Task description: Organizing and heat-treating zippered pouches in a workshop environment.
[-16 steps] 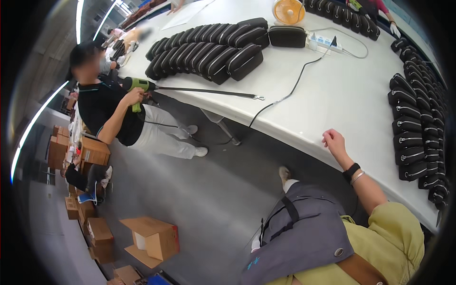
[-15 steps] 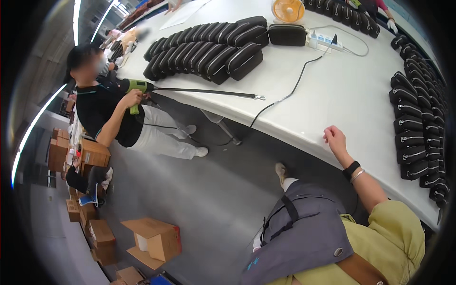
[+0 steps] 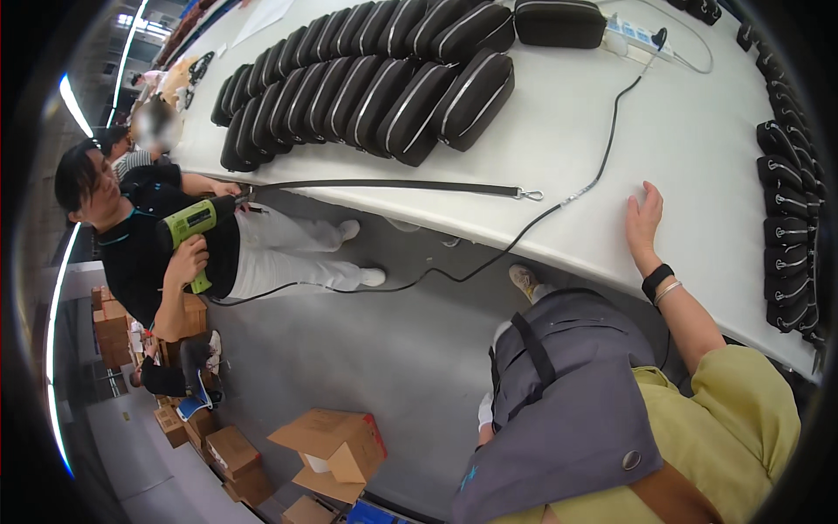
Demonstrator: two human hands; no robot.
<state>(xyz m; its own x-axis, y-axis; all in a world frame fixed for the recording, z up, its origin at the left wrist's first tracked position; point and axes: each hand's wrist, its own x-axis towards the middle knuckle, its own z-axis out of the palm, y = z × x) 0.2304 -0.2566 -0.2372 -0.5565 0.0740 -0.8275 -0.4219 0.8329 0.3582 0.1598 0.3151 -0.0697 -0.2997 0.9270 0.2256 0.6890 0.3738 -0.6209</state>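
the right hand [image 3: 644, 223] is bare, its fingers loosely parted and holding nothing; it is over the near edge of the bench [image 3: 559, 236], and whether it touches is hard to tell. nearest to it, just to its left, a black cord [image 3: 602, 157] crosses the bench. farther left of the hand, a black strap [image 3: 393, 184] ends in a metal clip [image 3: 530, 195] on the bench, its other end by a co-worker's [image 3: 122, 262] hands, one gripping a green tool [image 3: 189, 223]. beyond the hand to the left stand black zipped cases [image 3: 362, 100]; more cases [image 3: 786, 231] line up to its right. what seems the left hand [image 3: 486, 412], in white, is mostly behind the grey apron [image 3: 567, 375], so its state cannot be told.
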